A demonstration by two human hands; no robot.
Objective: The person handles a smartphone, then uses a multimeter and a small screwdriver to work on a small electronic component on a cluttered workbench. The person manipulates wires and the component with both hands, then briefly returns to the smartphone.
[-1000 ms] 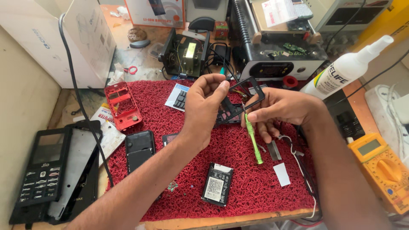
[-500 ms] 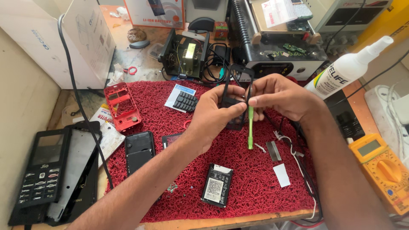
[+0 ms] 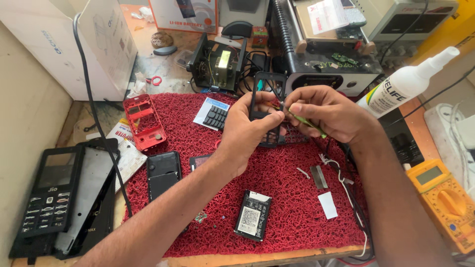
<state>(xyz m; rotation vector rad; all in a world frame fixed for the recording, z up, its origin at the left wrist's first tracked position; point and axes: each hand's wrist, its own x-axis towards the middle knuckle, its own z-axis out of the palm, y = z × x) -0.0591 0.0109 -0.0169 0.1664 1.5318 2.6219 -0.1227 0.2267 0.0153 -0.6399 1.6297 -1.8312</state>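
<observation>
**What the view keeps from you**

Your left hand [image 3: 247, 129] covers the middle of the black phone frame [image 3: 264, 84], and your right hand [image 3: 329, 112] hides most of the green-handled tool [image 3: 309, 123], so you cannot see its tip or where it meets the frame. The yellow multimeter [image 3: 443, 200] is cut by the right edge. The parts on the green circuit board [image 3: 346, 58] are too small to tell apart.

hands [image 3: 292, 121] on black phone frame [image 3: 265, 106], green tool [image 3: 309, 122]
</observation>
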